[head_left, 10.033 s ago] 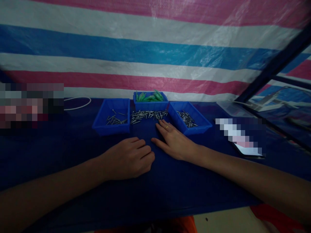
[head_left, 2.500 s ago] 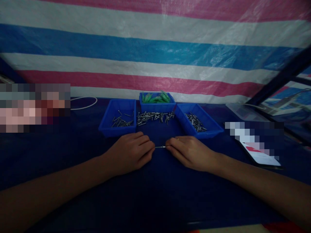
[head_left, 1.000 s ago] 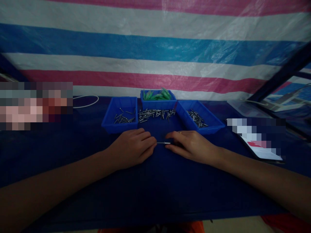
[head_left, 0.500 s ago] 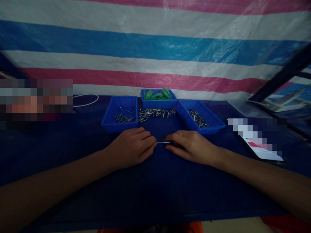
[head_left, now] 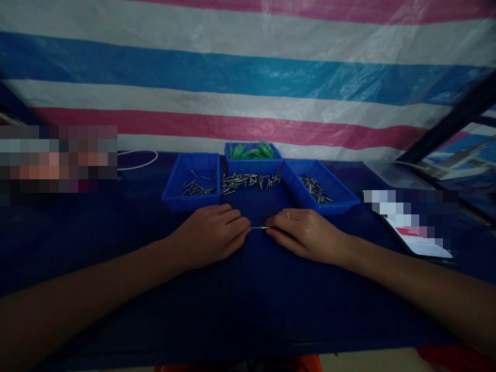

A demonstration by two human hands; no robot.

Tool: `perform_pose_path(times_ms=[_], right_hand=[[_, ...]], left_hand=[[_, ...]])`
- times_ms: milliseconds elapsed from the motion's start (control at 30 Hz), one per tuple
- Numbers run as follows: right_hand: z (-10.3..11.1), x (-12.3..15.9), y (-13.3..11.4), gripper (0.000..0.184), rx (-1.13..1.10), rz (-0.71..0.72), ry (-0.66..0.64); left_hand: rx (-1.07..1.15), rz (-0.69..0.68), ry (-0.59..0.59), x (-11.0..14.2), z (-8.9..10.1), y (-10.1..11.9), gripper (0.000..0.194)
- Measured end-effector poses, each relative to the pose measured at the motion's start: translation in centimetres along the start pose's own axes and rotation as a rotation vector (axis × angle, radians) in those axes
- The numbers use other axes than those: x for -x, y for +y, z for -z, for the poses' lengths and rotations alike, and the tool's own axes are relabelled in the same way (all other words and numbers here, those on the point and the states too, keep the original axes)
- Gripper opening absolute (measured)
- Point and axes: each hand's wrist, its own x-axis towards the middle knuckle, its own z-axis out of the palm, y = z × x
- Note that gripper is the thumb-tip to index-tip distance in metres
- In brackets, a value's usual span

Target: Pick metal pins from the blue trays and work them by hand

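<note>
A thin silvery blind rivet (head_left: 257,227) lies level between my two hands, just above or on the dark blue tabletop. My left hand (head_left: 215,231) pinches its thin pin end, and the fingertips hide that tip. From the other side my right hand (head_left: 306,231), with a ring on one finger, closes thumb and finger over the thicker end. Only the short middle stretch of the rivet shows. Beyond my hands, many similar metal rivets (head_left: 250,180) lie loose in a pile on the table.
Behind the hands stand a left blue bin (head_left: 170,192) and a right blue bin (head_left: 343,195), both holding metal pins. A back blue bin (head_left: 253,166) contains green-tipped pieces (head_left: 251,151). A phone-like device (head_left: 422,245), partly blurred out, lies right; a white cable (head_left: 149,153) curls left.
The fingertips of my right hand have drawn together over the rivet's thicker end, which showed between them before. My left hand keeps its pinch almost unmoved.
</note>
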Motion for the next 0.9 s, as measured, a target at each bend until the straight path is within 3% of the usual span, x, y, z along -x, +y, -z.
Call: perform_pose_path(times_ms=[467,767,900], right_hand=[[0.17,-0.16,-0.31,0.024,-0.023,0.003,0.064],[0.61,0.12,-0.94,0.021,-0.140,0.147,0.095],[0.52,0.15,-0.87,0.018,-0.102,0.137,0.139]], left_hand=[[-0.007,0.022,-0.012,0.01,-0.12,-0.09,0.027],[0.011,-0.006,-0.022,0.13,-0.22,-0.10,0.023],[0.021,-0.039,0.017,0.14,-0.12,-0.07,0.021]])
